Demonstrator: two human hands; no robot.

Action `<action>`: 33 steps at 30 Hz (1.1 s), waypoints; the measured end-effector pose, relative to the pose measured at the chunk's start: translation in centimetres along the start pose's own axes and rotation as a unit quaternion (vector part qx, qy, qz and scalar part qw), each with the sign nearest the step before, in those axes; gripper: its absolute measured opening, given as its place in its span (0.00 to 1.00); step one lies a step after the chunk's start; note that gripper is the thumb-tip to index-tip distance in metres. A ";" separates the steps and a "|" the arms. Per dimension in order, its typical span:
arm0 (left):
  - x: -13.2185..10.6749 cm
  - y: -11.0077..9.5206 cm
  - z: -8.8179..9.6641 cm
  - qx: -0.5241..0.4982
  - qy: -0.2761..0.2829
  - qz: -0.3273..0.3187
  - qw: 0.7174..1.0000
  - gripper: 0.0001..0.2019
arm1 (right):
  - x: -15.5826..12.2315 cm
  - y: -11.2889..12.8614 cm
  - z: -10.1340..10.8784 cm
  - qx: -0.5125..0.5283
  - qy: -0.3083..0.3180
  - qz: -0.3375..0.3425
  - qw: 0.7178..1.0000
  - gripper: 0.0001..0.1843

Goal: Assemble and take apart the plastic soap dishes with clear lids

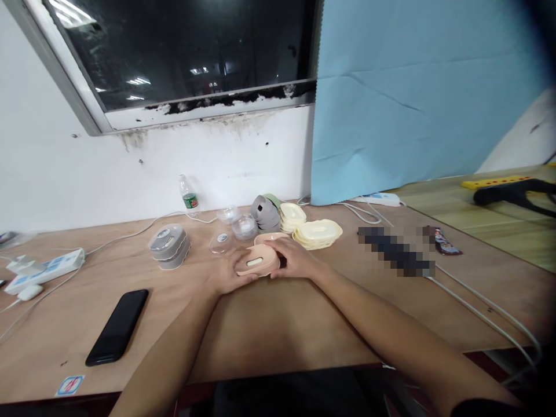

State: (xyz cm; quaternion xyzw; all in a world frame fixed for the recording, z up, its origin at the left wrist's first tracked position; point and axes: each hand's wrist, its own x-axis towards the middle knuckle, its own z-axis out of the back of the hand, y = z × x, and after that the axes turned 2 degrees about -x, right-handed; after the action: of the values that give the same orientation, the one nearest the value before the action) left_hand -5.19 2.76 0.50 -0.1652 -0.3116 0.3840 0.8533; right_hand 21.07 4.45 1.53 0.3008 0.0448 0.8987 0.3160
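A pink plastic case (257, 260) with a pale oval inset rests on the wooden table (269, 324) between both hands. My left hand (228, 277) grips its left end with curled fingers. My right hand (295, 259) is wrapped round its right end. Just behind lies another pink shell (269, 237). Further back stand stacks of cream shells (317, 233) (292, 216), a grey stack (265, 213) and clear plastic lids (243, 226).
A black phone (118, 325) lies at the left front. A grey and clear stack (169, 245) sits left of the hands. A white power strip (43, 269) with cables is at the far left, a small bottle (188, 196) by the wall, cables (473, 301) at right.
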 end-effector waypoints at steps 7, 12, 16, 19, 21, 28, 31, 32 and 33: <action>0.0 0.4 0.2 -0.045 -0.035 0.025 0.998 0.27 | -0.3 -0.2 0.1 -0.004 -0.025 -0.012 1.000 0.56; 0.1 0.5 0.1 -0.035 -0.029 0.018 0.999 0.29 | -0.5 -0.1 0.0 0.012 -0.012 -0.030 0.999 0.54; 0.2 0.3 0.0 -0.022 -0.020 0.008 1.000 0.32 | -0.5 -0.3 -0.2 0.004 -0.037 -0.029 0.999 0.43; 0.2 0.2 -0.1 -0.029 -0.007 0.011 0.999 0.33 | -0.6 -0.7 -0.6 -0.023 -0.064 -0.034 0.997 0.27; 0.2 0.3 -0.3 -0.048 -0.008 0.009 0.999 0.36 | -0.7 -1.0 -1.0 -0.032 -0.086 -0.050 0.995 0.20; 0.1 1.1 -0.6 -0.055 -0.027 0.004 0.998 0.38 | -0.7 -2.3 -0.7 0.017 -0.250 -0.272 0.929 0.17; 0.1 0.6 -0.3 -0.019 0.019 0.032 0.999 0.34 | -0.9 -3.6 -0.4 0.031 -0.287 -0.350 0.891 0.19; 0.1 0.3 -0.2 -0.008 0.037 0.037 0.999 0.33 | -0.9 -4.1 -0.4 0.044 -0.288 -0.369 0.882 0.20; 0.2 0.0 0.0 -0.001 0.054 0.039 0.998 0.31 | -1.0 -4.5 -0.5 0.060 -0.286 -0.384 0.876 0.22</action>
State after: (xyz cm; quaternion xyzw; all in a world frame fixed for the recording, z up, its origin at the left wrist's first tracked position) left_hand -5.10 2.95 0.57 -0.1990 -0.2586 0.4068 0.8532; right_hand 23.81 7.47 -0.57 0.5224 0.1184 0.5767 0.6169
